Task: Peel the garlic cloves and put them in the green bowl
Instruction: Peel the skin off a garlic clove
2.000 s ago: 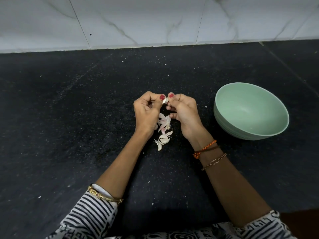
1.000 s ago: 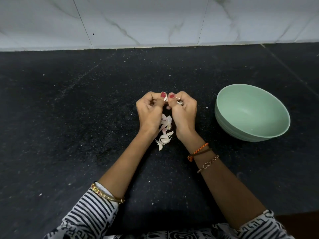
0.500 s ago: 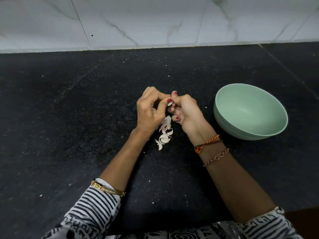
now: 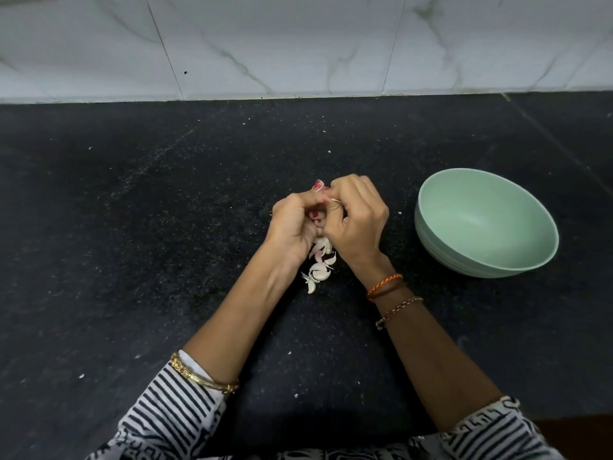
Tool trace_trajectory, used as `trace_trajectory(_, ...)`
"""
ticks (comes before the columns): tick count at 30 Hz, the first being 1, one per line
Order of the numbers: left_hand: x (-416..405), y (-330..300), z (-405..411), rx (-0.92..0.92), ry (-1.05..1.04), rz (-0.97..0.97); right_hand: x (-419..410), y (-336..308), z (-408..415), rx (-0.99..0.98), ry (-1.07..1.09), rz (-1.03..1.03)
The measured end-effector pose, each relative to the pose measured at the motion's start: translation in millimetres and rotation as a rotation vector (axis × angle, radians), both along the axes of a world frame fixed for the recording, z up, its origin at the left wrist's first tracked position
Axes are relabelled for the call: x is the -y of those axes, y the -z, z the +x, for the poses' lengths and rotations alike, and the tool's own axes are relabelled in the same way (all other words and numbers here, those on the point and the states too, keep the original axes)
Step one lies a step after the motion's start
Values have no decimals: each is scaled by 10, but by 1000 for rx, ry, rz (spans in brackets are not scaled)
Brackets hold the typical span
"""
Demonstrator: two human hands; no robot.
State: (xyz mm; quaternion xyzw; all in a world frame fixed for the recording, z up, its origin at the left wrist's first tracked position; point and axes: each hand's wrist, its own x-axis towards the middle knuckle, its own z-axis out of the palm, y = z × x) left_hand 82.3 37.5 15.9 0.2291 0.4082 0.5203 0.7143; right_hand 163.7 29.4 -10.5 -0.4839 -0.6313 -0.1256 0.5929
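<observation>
While hands [image 4: 326, 217] pinch together, garlic cloves [image 4: 319, 265] lie just below.

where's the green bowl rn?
Head view: the green bowl sits upright on the black counter, on the person's right, just beyond the right hand and apart from it.

Bare black counter [image 4: 139, 247] open to the L, behind up to the tiled wall [image 4: 298, 44], & in front near the sleeves. R side: green bowl [image 4: 431, 227] blocks, bare strip between it & the 2 hands. Garlic pile [image 4: 319, 268] sits under/between the wrists.
</observation>
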Motion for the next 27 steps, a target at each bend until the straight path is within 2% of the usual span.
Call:
trace_trajectory(2, 30, -25, 14, -21, -1, 28, 34, -58, -14, -288, -136, -169)
trace_trajectory(3, 43, -9, 18, -115, -54, 130, 42, -96, -28, -462, -201, -285)
trace_trajectory(6, 59, 110, -20, -620, -247, 655, 65, -193, -68, -876, -309, -612)
trace_trajectory(7, 50, 153, -44, -722, -281, 787, 65, -221, -66, -981, -343, -714)
trace_trajectory(9, 6, 254, -100, -841, -326, 975, 66, -274, -49, -1105, -389, -870)
trace_trajectory(15, -88, 316, -174, -918, -376, 1186, -53, -394, -16, -1273, -455, -1165)
trace_trajectory(17, -114, 321, -197, -920, -365, 1233, -69, -451, -9, -1258, -425, -1176)
trace_trajectory(18, -96, 311, -188, -890, -355, 1191, -64, -463, 3, -1180, -380, -1155)
trace_trajectory(22, -46, 231, -108, -663, -330, 723, -39, -420, 18, -878, -286, -956)
trace_trajectory(24, -79, 235, -121, -614, -328, 613, -36, -323, 26, -731, -246, -877)
trace_trajectory(27, -90, 233, -131, -593, -296, 551, -45, -198, 33, -512, -212, -876)
